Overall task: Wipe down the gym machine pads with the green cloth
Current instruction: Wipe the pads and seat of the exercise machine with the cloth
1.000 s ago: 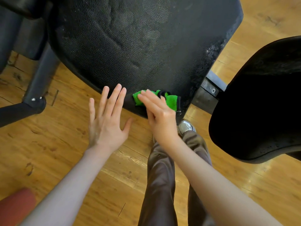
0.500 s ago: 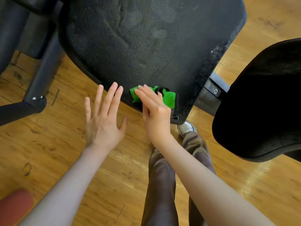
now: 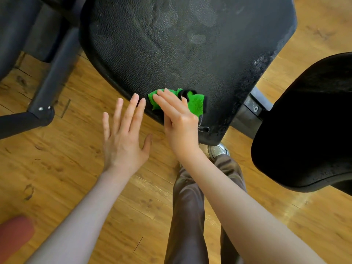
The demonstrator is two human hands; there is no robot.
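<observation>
Head view showed the right hand (image 3: 179,121) pressing flat, straight fingers onto the green cloth (image 3: 194,103) at the large pad's (image 3: 190,54) lower edge, frame centre; the left hand (image 3: 123,141) hovered spread beside it. Wiping seemed underway; next, probably sweep upward across the smudges

gym | blk padded machine seats (image 3: 190,44) | metal frame (image 3: 55,77) | wood floor (image 3: 57,168)
</observation>
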